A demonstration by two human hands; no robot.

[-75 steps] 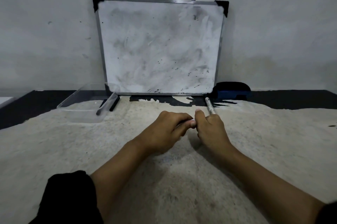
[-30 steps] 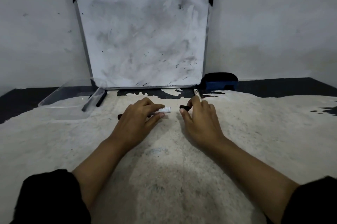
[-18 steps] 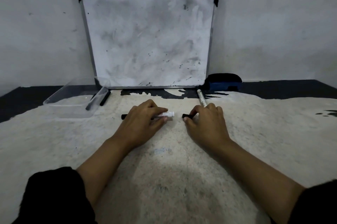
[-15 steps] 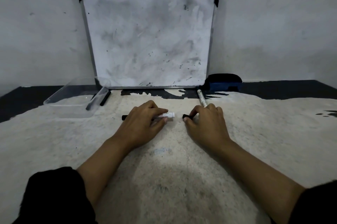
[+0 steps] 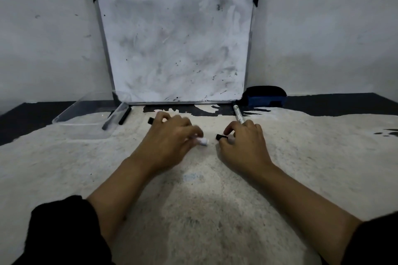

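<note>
1. The left hand [image 5: 170,141] curls its fingers round a white-barrelled marker with a black rear end [image 5: 203,141], low over the pale speckled counter [image 5: 193,210].
2. The right hand [image 5: 243,144] pinches a small black cap [image 5: 219,137], just beside that marker's white end and apart from it.
3. A printed white marker [image 5: 238,115] juts from the right hand's fingers toward the smudged metal-framed whiteboard [image 5: 176,44].
4. A clear plastic tray [image 5: 71,111] with 2 dark pens [image 5: 124,116] at its right edge sits at the left, and a blue-and-black eraser [image 5: 263,96] lies by the board's right corner.

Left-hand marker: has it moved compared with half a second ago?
Yes. The marker in the left hand has turned: its black end swung toward the whiteboard, its white end away from it.
</note>
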